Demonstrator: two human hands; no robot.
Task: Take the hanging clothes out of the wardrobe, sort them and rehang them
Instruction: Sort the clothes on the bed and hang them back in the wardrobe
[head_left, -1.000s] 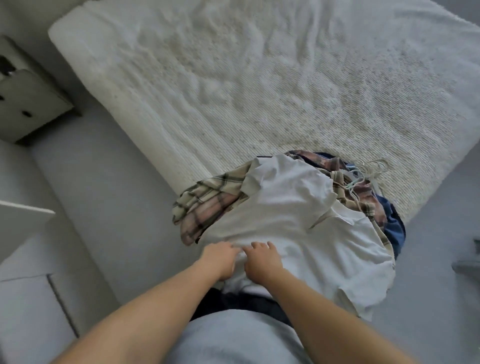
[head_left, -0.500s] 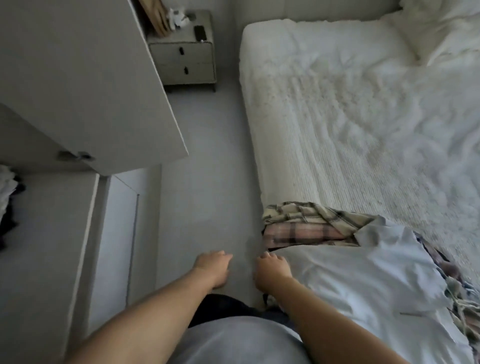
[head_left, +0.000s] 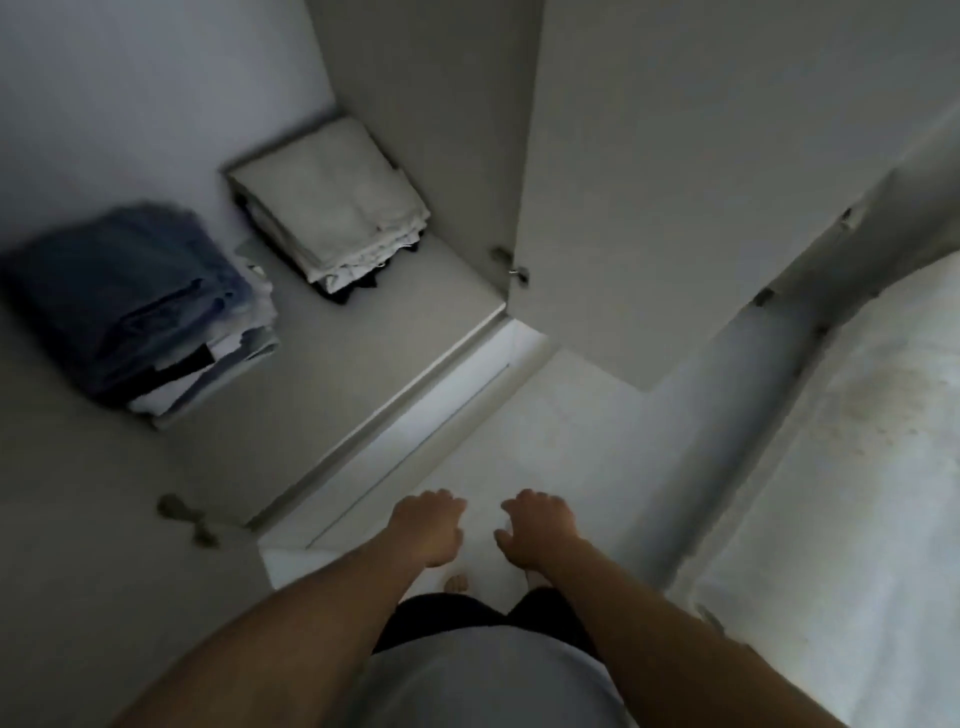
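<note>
A: Start at the fingers. What are they doing?

B: Nothing is held. The left hand (head_left: 428, 527) and the right hand (head_left: 537, 530) hang over the floor (head_left: 571, 441) with fingers loosely curled, close together but apart.

A: And past them?

B: The open wardrobe (head_left: 415, 104), its door (head_left: 675, 182) swung out toward the bed (head_left: 857, 493). On the wardrobe shelf (head_left: 337, 374) sit two folded stacks: a blue pile (head_left: 130, 301) and a pale pile (head_left: 332, 208), well apart.

A: The hanging clothes?

B: None show here. The view is blurred and points below any rail, so I cannot tell whether garments remain up there.

A: So where does the job stand?

B: My judgement: somewhere in the emptying stage, hands free for another load. Sorting and rehanging appear undone.
</note>
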